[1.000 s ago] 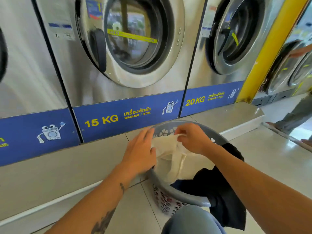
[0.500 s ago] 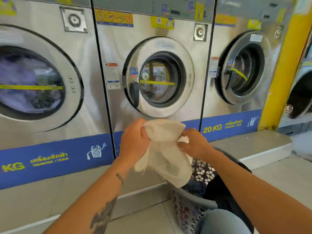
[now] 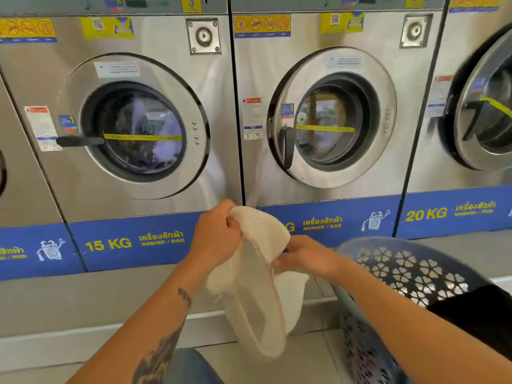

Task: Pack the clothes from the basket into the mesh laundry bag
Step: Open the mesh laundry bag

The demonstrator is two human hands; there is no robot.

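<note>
Here, the left hand (image 3: 216, 234) grips the top of the mesh laundry bag (image 3: 257, 286), fingers curled into the fabric. The right hand (image 3: 307, 257) pinches the bag's edge lower down; its fingertips are partly hidden behind the cloth. The bag hangs limp above the floor (image 3: 304, 364), just left of the basket (image 3: 410, 270). The basket is cut off at the frame's right and bottom edges. A dark garment (image 3: 476, 314) drapes over its rim; other contents are hard to make out.
</note>
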